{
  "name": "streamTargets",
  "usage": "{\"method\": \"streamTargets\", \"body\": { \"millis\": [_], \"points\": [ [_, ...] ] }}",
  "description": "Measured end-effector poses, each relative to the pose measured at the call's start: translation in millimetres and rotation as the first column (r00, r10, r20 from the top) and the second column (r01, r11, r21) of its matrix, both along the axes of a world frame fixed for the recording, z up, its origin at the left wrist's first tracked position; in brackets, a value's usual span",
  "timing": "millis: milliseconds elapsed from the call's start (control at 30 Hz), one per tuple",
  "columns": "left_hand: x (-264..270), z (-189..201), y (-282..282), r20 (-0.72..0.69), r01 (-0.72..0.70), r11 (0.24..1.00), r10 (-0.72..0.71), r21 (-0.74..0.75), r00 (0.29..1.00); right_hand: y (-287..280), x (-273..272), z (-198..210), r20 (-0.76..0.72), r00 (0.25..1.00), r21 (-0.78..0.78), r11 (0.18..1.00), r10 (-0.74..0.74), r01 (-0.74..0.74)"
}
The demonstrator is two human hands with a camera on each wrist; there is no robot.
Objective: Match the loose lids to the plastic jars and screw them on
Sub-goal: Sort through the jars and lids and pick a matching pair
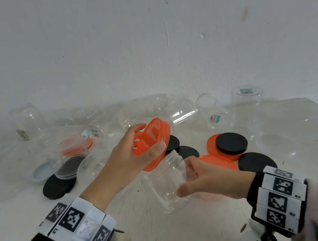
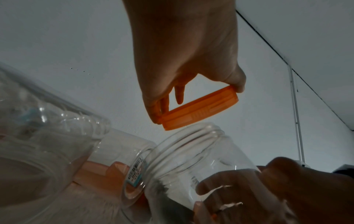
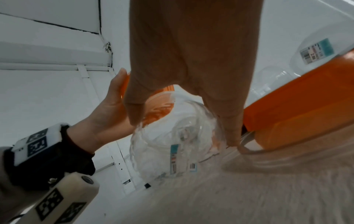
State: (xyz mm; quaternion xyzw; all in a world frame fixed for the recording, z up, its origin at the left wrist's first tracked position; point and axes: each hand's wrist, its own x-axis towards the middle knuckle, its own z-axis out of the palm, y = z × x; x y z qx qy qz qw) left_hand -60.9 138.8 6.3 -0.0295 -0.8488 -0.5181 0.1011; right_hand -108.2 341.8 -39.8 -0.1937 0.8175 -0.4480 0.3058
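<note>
My left hand (image 1: 150,140) pinches an orange lid (image 1: 156,130) by its rim, thumb on the near edge and fingers on the far edge. The lid is tilted, just above and left of the mouth of a clear plastic jar (image 1: 165,183). My right hand (image 1: 187,177) grips that jar around its body, tipped with its threaded mouth toward the lid. In the left wrist view the orange lid (image 2: 199,110) hangs from the left hand (image 2: 197,100) a short gap above the jar (image 2: 191,159). The right wrist view shows the right hand (image 3: 184,130) wrapped round the jar (image 3: 172,151).
Loose black lids (image 1: 231,142) and orange lids (image 1: 216,162) lie on the white table (image 1: 192,220) right of my hands; another black lid (image 1: 56,186) lies left. Several clear jars (image 1: 182,112) crowd the back by the wall. A jar (image 1: 73,148) at left holds an orange lid.
</note>
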Motion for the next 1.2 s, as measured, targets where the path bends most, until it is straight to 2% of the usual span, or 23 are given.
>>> {"method": "streamTargets", "body": {
  "millis": [100, 300, 467, 533, 667, 767, 900, 1067, 1200],
  "points": [
    [-1.0, -0.2, 1.6, -0.006, 0.004, 1.000, -0.004, -0.012, 1.000, 2.6, -5.4, -1.5, -0.012, 1.000, -0.024, 1.000, -0.015, 0.014],
    [-3.5, -3.9, 3.8, 0.002, 0.022, 0.998, -0.022, -0.055, 1.000, 3.8, -9.0, -8.6, -0.095, 0.992, 0.012, 0.997, 0.077, -0.076],
    [-3.8, -6.0, 4.3, 0.016, 0.033, 0.994, -0.031, -0.100, 0.999, 1.9, -7.4, -13.0, -0.161, 0.982, 0.030, 0.995, 0.094, -0.090],
    [-1.7, -5.5, 5.5, 0.041, 0.045, 0.987, -0.039, -0.154, 0.998, 1.8, -5.2, -10.5, -0.138, 0.986, 0.003, 0.995, 0.096, -0.096],
    [0.7, -8.5, 6.4, 0.111, 0.093, 0.945, -0.061, -0.314, 0.992, 3.2, -4.4, -3.8, -0.117, 0.974, -0.042, 0.979, 0.194, -0.200],
    [0.4, -13.3, 7.0, 0.164, 0.138, 0.895, -0.073, -0.424, 0.984, 2.2, -6.9, -5.2, -0.116, 0.978, -0.022, 0.984, 0.175, -0.178],
    [2.4, -16.7, 12.8, 0.216, 0.176, 0.856, -0.077, -0.486, 0.973, 1.1, -11.7, -5.5, -0.134, 0.979, 0.033, 0.988, 0.153, -0.150],
    [2.0, -23.8, 19.1, 0.209, 0.187, 0.835, -0.089, -0.518, 0.974, 1.4, -14.1, -8.4, -0.108, 0.986, 0.050, 0.991, 0.128, -0.123],
    [0.8, -29.3, 19.6, 0.213, 0.178, 0.847, -0.078, -0.501, 0.974, 1.1, -14.9, -9.4, -0.092, 0.989, 0.050, 0.992, 0.119, -0.114]
  ]
}}
